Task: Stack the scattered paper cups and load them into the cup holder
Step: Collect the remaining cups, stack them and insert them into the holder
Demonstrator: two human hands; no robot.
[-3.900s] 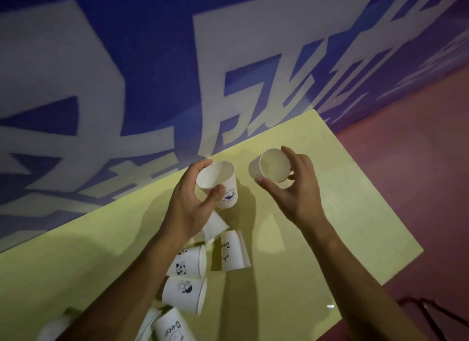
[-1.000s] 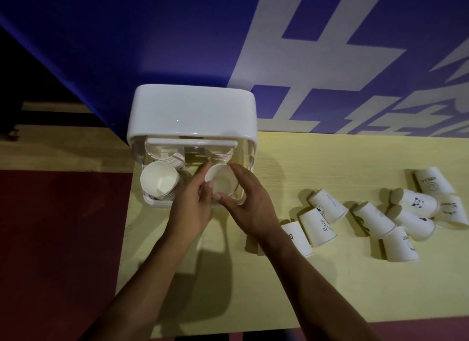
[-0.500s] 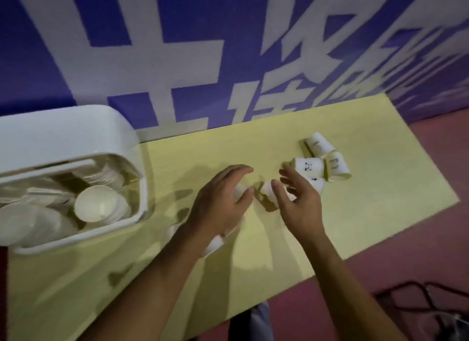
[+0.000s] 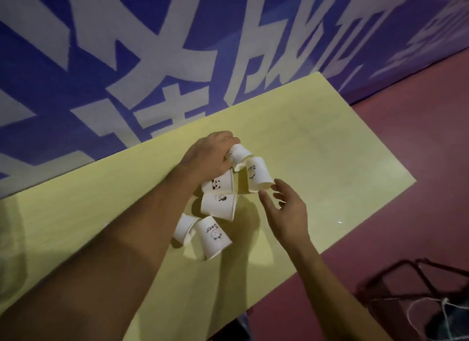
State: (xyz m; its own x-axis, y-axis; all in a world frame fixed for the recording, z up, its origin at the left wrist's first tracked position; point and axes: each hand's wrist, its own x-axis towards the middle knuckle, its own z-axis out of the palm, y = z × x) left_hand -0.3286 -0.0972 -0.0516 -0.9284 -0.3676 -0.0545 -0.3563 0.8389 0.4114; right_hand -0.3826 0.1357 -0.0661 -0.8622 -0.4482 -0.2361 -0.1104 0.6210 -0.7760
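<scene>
On the yellow table (image 4: pixel 317 147), near its far right end, six paper cups are lying on their sides in a loose cluster, and both bare hands are working over them. The left hand (image 4: pixel 208 155) is reaching across the group from the left and closing its fingers over the farthest cup (image 4: pixel 241 151), whose base is pointing away to the upper right and whose mouth is facing back under the palm; whether that cup is already lifting off the table cannot be told. The right hand (image 4: pixel 281 206) is hovering with nothing in it, fingers spread wide, their tips just short of the rim of the "Bear" cup (image 4: pixel 257 174). That cup is lying just ahead of this hand, its long axis running away from the person and its open mouth turned toward the fingertips, so the right hand is clearly the nearer one and is probably going to take it by the rim end. Touching the "Bear" cup on its left, the panda cup (image 4: pixel 218 184) is lying half under the left wrist; the second panda cup (image 4: pixel 219 206) is resting just below it, and two more cups (image 4: pixel 200 235) are lying nearest the person, side by side. The cup holder is not showing in this view.
</scene>
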